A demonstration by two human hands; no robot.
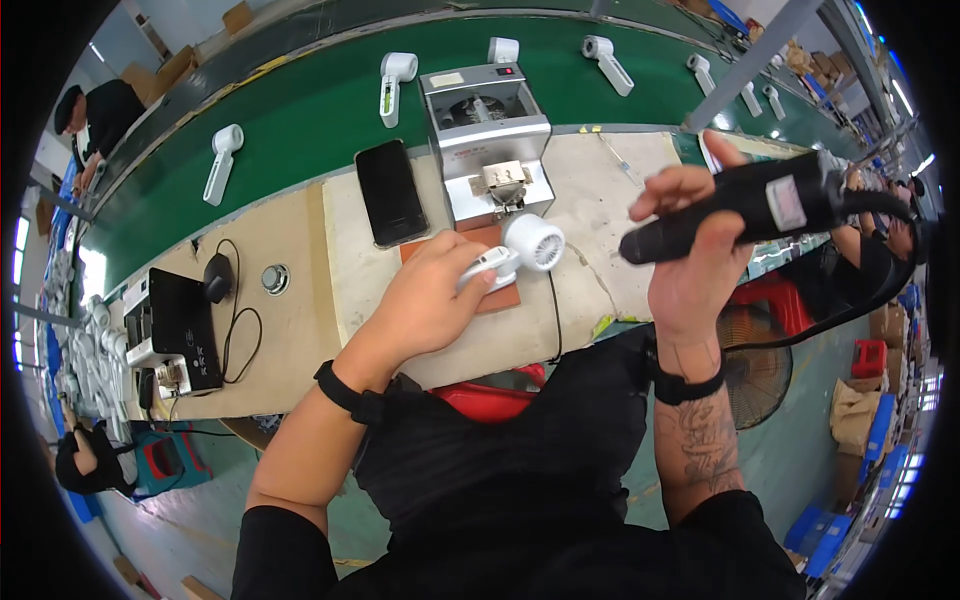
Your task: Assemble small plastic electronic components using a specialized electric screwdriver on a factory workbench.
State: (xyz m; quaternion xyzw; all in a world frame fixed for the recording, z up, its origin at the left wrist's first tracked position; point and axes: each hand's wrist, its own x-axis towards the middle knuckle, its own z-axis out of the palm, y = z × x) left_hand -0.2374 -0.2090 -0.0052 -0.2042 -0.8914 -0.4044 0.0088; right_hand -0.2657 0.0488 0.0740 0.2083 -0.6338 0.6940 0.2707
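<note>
We see the left hand [425,300] closed around a white handheld thermometer-like device [520,250] resting on the worktop [300,300] just before the grey screw feeder [485,140], whose open top bowl holds contents too small to tell. The right hand [690,250] grips a black electric screwdriver [745,205], raised above the worktop.

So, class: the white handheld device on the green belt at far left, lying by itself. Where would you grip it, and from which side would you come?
Grip the white handheld device across its long slim handle, the lower part, coming from above with fingers closing on the two long edges. It lies flat on the green belt, handle pointing towards the bench, and the rounded head at its top end is bulkier and probably harder to pinch.
</note>
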